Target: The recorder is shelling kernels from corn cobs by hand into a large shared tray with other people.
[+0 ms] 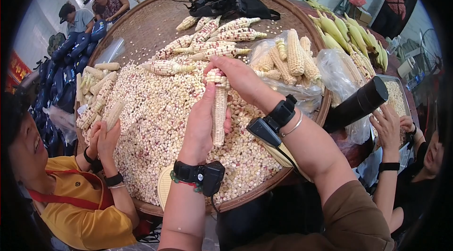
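Between my hands is a corn cob, mostly stripped, with rows of kernels left only around its upper end. My left hand wraps the bare lower part, its thumb along the side. My right hand closes over the kernel-covered top from the right, fingers curled on it. Below spreads a thick layer of loose white and purple kernels on a big round woven tray. Just beyond my hands lie several speckled ears of corn with kernels on.
Bare cobs heap in a plastic bag at the right. A black cylindrical bottle leans by the tray's rim. A black bag with cables lies at the back. A co-worker's hands hold a cob at the left; husked corn piles at the far right.
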Motion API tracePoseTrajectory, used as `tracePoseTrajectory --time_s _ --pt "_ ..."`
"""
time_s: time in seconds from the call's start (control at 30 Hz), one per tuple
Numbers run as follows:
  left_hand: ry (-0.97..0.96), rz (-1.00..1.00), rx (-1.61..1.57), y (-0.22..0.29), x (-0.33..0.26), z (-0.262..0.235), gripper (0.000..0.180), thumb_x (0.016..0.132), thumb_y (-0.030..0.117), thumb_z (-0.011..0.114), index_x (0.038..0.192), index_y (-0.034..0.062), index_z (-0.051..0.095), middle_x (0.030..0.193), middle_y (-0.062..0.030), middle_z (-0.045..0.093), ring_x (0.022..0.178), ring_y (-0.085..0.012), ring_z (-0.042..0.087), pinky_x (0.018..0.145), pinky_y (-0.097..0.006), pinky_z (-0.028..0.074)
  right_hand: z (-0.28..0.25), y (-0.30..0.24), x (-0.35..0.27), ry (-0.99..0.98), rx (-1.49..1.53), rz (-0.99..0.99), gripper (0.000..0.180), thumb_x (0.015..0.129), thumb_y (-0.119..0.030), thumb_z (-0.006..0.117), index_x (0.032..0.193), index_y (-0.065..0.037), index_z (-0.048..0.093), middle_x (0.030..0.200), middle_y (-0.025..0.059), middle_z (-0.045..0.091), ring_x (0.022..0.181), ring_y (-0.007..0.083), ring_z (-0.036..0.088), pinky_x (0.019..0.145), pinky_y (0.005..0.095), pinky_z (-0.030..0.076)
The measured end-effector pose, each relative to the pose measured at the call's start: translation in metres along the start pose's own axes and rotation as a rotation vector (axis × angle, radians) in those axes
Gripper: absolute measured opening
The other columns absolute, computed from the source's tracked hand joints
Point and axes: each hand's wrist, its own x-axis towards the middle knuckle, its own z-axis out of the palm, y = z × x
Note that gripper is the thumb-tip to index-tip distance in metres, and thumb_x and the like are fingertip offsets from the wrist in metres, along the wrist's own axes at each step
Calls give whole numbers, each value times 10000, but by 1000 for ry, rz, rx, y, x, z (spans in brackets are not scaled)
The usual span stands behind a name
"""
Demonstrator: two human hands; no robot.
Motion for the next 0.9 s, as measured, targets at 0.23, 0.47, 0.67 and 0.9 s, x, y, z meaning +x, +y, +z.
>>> tracePoseTrajectory --time_s 0.23,0.47,0.67,0.9 --pt "-128 14 -30 -2 3 -4 475 1007 492 364 1005 51 542 680 -70 592 512 -144 559 455 -259 466 0 -1 -1 38 62 37 387 1011 -343 427 931 -54 672 974 59 592 917 136 472 887 280 371" --pt "-5 -17 -88 -1 3 2 522 994 541 349 970 52 530 682 -87 595 524 -173 573 472 -285 481 -1 5 -1 60 -163 -94 404 1022 -353 398 902 -51 637 925 40 553 920 142 470 892 283 379" --pt "104 -14 177 -1 4 1 514 981 555 383 917 73 553 613 -53 571 437 -141 528 399 -263 443 -2 4 -1 -36 -152 -92 405 1024 -352 403 960 -34 646 1000 53 587 977 142 497 930 286 374" --pt "25 42 51 1 -1 2 528 971 572 399 953 73 570 612 -32 569 431 -119 519 394 -241 434 5 -1 -4 46 21 -51 408 1024 -342 416 1012 -7 647 1016 62 610 992 144 515 942 279 379"
